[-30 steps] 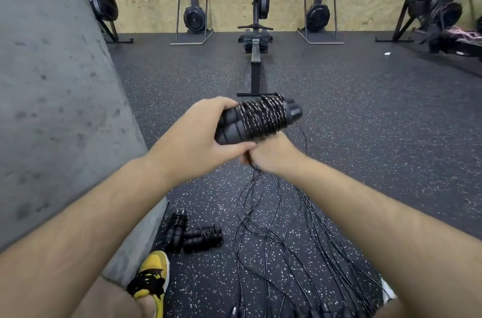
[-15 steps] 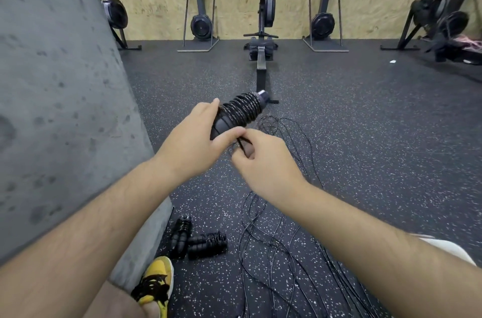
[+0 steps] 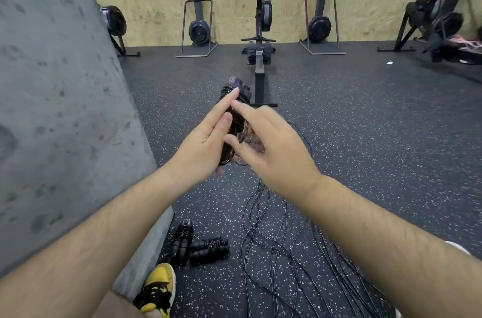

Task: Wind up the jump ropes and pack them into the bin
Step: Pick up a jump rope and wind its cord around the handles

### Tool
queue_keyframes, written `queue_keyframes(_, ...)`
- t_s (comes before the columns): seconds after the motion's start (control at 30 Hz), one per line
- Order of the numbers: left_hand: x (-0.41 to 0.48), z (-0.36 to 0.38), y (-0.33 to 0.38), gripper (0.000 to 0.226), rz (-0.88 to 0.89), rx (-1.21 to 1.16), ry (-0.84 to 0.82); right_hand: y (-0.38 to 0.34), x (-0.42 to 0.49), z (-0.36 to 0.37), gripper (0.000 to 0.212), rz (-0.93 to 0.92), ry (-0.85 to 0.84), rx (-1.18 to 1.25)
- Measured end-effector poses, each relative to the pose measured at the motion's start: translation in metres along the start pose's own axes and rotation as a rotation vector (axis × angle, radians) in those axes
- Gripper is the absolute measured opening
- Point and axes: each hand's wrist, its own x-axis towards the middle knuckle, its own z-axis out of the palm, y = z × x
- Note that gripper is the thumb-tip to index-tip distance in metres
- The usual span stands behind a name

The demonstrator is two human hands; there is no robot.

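Your left hand [image 3: 206, 140] clamped the wound jump rope [image 3: 236, 90], handles toward 12 o'clock. Blur hid whether your right hand [image 3: 271, 150] pinched the tail, which needed tucking tight.

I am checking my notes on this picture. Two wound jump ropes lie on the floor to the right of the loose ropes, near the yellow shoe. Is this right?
Not quite: the head view shows the two wound jump ropes lying to the left of the loose ropes, not the right. They do lie on the floor, near the yellow shoe.
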Motion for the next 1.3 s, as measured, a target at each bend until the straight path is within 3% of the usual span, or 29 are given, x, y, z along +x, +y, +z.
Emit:
queue_keyframes(0.1,-0.001,0.002,0.001,0.040,-0.031,-0.117,-0.014,0.001,0.002,-0.002,0.062,-0.002,0.003,0.007)
queue_keyframes(0.27,0.001,0.005,0.002,0.036,-0.046,-0.229,0.026,0.002,0.010,-0.013,0.065,-0.006,-0.075,-0.005)
queue_keyframes(0.47,0.002,0.005,0.004,0.045,-0.083,-0.492,0.012,-0.006,0.015,-0.028,0.031,0.055,0.007,0.168)
queue_keyframes(0.6,0.004,0.006,0.005,0.049,-0.092,-0.595,-0.049,-0.005,0.015,-0.033,0.032,-0.015,0.024,0.166)
queue_keyframes(0.8,0.006,0.005,0.006,0.048,-0.050,-0.682,-0.027,0.005,0.009,-0.026,0.031,0.082,-0.006,0.069)
queue_keyframes(1.0,0.004,0.010,0.008,0.052,-0.041,-0.608,-0.051,-0.004,0.012,-0.025,0.005,0.141,-0.040,-0.001)
queue_keyframes(1.23,0.001,0.009,0.007,0.068,-0.030,-0.666,-0.106,-0.013,0.012,-0.026,0.012,0.283,-0.137,0.121)
queue_keyframes(1.3,0.001,0.010,0.008,0.070,-0.034,-0.692,-0.103,-0.014,0.011,-0.025,0.014,0.249,-0.141,0.110)
